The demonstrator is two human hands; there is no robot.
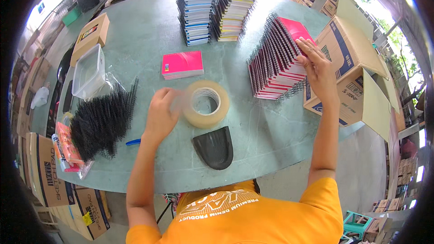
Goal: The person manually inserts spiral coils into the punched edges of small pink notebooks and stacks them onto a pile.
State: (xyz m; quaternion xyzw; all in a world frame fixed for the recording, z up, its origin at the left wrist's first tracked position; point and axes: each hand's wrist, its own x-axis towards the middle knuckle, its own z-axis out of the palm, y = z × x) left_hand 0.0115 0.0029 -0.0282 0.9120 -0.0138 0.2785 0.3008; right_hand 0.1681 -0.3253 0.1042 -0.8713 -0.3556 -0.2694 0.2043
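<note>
My right hand (316,65) rests with fingers stretched out on a leaning stack of spiral notebooks (280,65) with pink-red covers and black coils. My left hand (162,110) is just left of a large roll of clear packing tape (204,120) lying flat on the table. Motion smears its fingertips, so I cannot make out whether they hold anything. Behind the tape lies a small pile of pink pads (182,64). Nearer to me is a black, round-ended rubber piece (213,148). A blue pen (133,142) lies by my left forearm.
A heap of black spiral coils (101,119) lies at the left, beside a clear plastic tub (88,72) and a brown box (90,38). Two tall notebook stacks (196,11) stand at the back. An open carton (348,63) borders the right side of the green table (135,18).
</note>
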